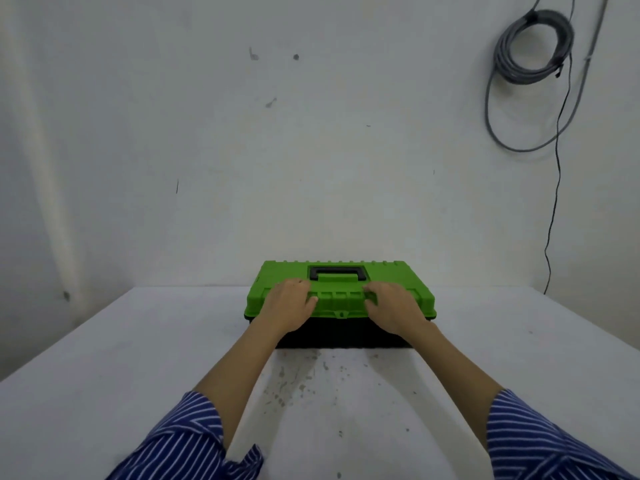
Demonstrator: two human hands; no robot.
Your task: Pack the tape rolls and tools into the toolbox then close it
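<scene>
A toolbox (pixel 412 292) with a bright green lid and a black base stands at the far middle of the white table. Its lid is down, and a black handle (pixel 337 271) lies flat in the lid's recess. My left hand (pixel 291 304) rests on the lid's front left part, fingers curled over the front ridge. My right hand (pixel 393 306) lies on the front right part in the same way. Both hands press on the lid's front edge beside a small green latch tab (pixel 341 314). No tape rolls or tools are visible outside the box.
The white table (pixel 138 358) has dark specks and stains in front of the box. A plain white wall stands close behind it. A coil of grey cable (pixel 533 46) hangs on the wall at the upper right, with a black wire trailing down.
</scene>
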